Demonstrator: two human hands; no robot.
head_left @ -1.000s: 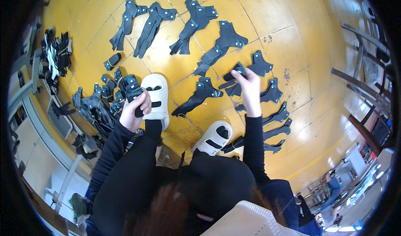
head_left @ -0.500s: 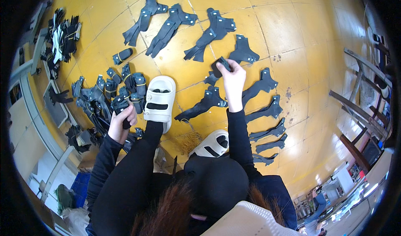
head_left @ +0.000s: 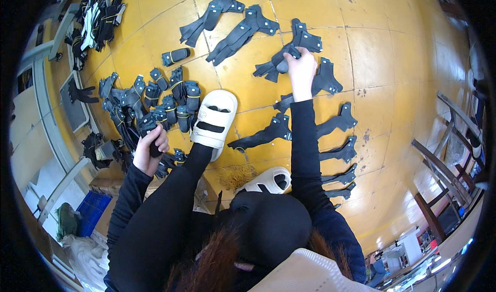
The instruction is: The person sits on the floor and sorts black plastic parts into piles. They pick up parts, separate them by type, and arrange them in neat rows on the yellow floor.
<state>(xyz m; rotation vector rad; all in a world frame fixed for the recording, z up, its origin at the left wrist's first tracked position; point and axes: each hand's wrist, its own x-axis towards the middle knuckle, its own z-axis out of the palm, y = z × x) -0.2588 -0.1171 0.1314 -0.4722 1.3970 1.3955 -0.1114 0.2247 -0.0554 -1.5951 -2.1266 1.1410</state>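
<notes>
My left hand point(head_left: 150, 151) is closed round dark folded socks point(head_left: 147, 127), beside the heap of banded sock bundles point(head_left: 168, 106). My right hand point(head_left: 302, 70) reaches forward, its thumb and fingers pinching a dark folded sock pair point(head_left: 293, 53). It hovers over or touches a pile of dark grey socks point(head_left: 308, 39) on the floor; which of the two I cannot tell. Right beside that hand lies another sock pile point(head_left: 327, 77), partly covered by it. Farther left are two more fanned sock piles, one point(head_left: 240, 36) nearer and one point(head_left: 219, 5) beyond.
More sock piles point(head_left: 338, 121) run down the right on the yellow tiled floor point(head_left: 382, 59). A lone banded bundle point(head_left: 175, 56) lies left of centre. Yellow rubber bands point(head_left: 236, 177) sit between my cream slippers point(head_left: 214, 119). Metal frames point(head_left: 46, 116) stand left, wooden stools point(head_left: 439, 158) right.
My right hand has moved forward with its folded sock pair, from near the middle piles to a farther one. My left hand keeps its grip. The whole view has shifted somewhat.
</notes>
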